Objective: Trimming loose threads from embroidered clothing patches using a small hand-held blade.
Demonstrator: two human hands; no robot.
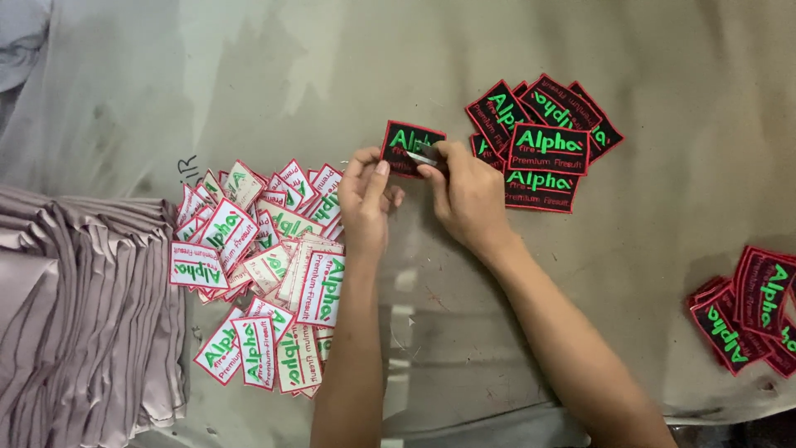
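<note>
Head view: rectangular black embroidered patch (409, 146), red-edged.

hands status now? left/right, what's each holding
Left hand: closed on the edge of the black patch.
Right hand: pinching a small metal tool against that patch.
</note>
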